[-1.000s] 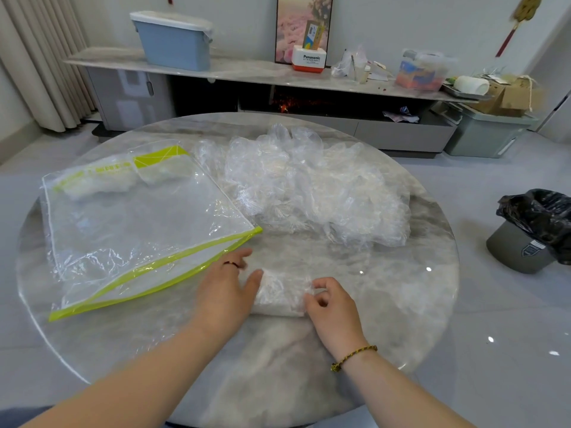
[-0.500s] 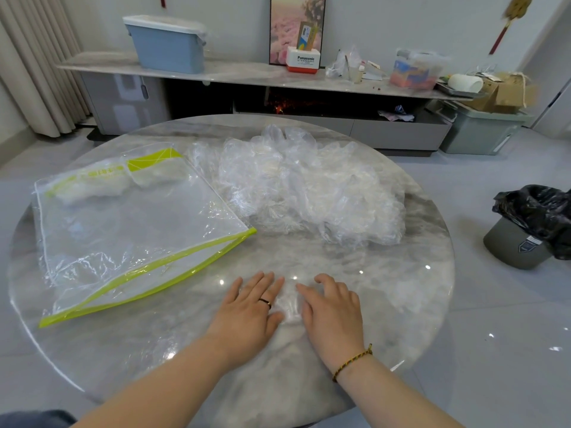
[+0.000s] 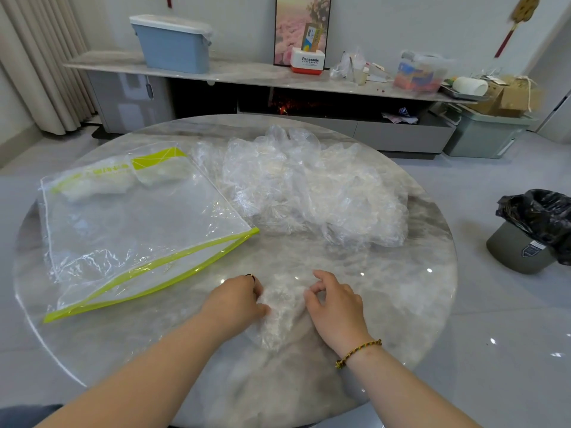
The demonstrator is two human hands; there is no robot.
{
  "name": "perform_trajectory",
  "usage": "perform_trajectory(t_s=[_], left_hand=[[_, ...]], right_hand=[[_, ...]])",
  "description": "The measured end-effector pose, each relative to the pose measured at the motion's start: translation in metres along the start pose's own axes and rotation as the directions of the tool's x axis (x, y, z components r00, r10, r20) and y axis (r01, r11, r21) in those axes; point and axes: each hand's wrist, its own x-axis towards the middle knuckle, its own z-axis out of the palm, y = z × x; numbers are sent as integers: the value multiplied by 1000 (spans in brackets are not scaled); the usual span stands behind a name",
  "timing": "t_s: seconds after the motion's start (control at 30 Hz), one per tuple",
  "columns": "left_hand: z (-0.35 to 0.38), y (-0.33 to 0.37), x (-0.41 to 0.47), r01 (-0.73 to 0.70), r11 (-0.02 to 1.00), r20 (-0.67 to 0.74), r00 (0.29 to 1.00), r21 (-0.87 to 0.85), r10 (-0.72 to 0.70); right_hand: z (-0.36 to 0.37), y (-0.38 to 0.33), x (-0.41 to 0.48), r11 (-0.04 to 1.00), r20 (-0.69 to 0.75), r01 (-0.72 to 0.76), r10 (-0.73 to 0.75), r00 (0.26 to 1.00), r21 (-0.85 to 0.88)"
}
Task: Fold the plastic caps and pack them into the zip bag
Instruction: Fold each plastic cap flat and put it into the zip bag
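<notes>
A clear plastic cap [image 3: 281,313] lies crumpled on the round marble table [image 3: 417,291], near its front edge. My left hand [image 3: 236,299] pinches the cap's left side with curled fingers. My right hand [image 3: 335,302] pinches its right side. A large heap of loose clear caps [image 3: 312,186] sits at the middle back of the table. The clear zip bag [image 3: 136,223] with lime-green edging lies flat to the left, with a few folded caps [image 3: 102,183] inside at its far end.
A grey bin with a black liner [image 3: 531,233] stands on the floor to the right. Behind the table runs a low marble shelf [image 3: 247,75] with a blue box [image 3: 173,44], a Panasonic box [image 3: 309,60] and clutter.
Both hands went from pressing flat on the folded cap to curling their fingers and pinching its two sides. The cap now looks looser and longer toward me.
</notes>
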Motion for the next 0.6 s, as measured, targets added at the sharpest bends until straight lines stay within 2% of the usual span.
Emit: perform_trajectory(t_s=[0.1,0.2,0.23,0.3,0.37,0.47,0.6], left_hand=[[0,-1,0,14,994,-12,1000,-105,-15],[1,-2,-2,13,908,-64,997,-418,-44],[-1,-1,-3,11,850,-84,994,-527,-65],[-3,0,-6,-6,717,-109,989,-697,-98],[-6,1,-9,-29,625,-117,988,-780,-100],[-11,2,-14,-46,577,-121,988,-816,-93],[-23,-1,-22,-63,568,-156,981,-821,-116]], right_hand=[[-1,-2,-2,973,53,-74,64,997,219],[-3,-4,1,853,99,-182,152,983,490],[-3,-7,1,797,111,-211,180,977,566],[0,-8,5,603,202,-309,241,949,736],[2,-13,7,433,310,-378,221,925,818],[7,-22,9,394,351,-365,109,930,844],[16,-39,18,381,293,-320,128,948,868]])
